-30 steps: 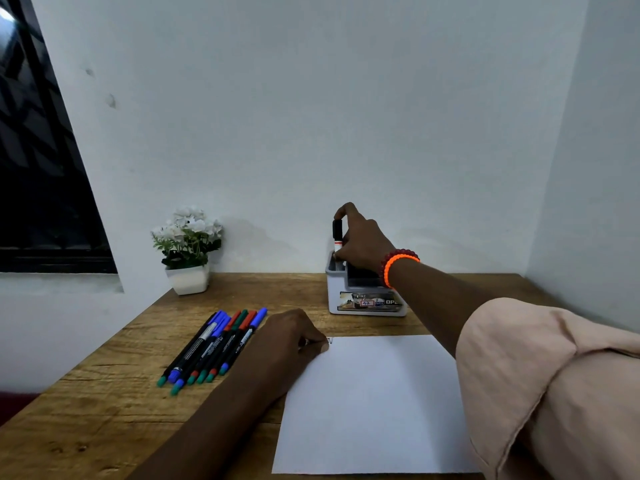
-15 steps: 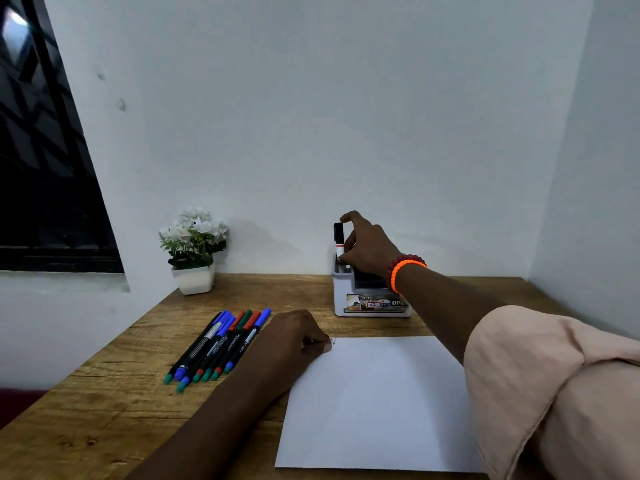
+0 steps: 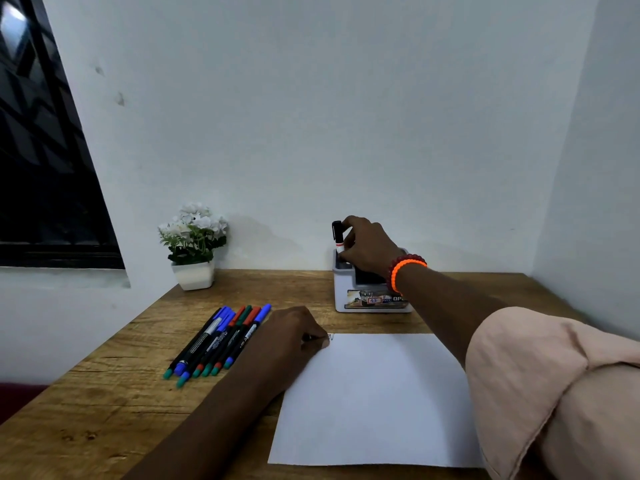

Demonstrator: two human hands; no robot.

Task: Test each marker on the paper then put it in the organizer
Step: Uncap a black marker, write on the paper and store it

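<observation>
On your far left a dark window (image 3: 41, 168) fills the wall, and next to it a small white pot of white flowers (image 3: 193, 245) stands at the back edge of the wooden desk (image 3: 104, 393). In front of the pot a row of markers (image 3: 216, 341) lies side by side on the desk, blue, red and green caps angled toward the wall, just beside your left hand (image 3: 291, 344). That hand rests with its fingers curled down onto the top left corner of the white paper (image 3: 374, 403); whether it pinches the sheet or merely presses it, you cannot tell from here. The paper lies flat in front of you, near the desk's front edge. Behind it, against the wall, sits the white organizer (image 3: 349, 292), and your right hand (image 3: 369, 249) reaches over it, thumb and fingers gripping a black-capped marker (image 3: 337, 235) held upright with its lower end down in the organizer's left compartment. An orange bracelet (image 3: 407, 270) rings that wrist, and a pale sleeve (image 3: 554, 382) covers the arm.
</observation>
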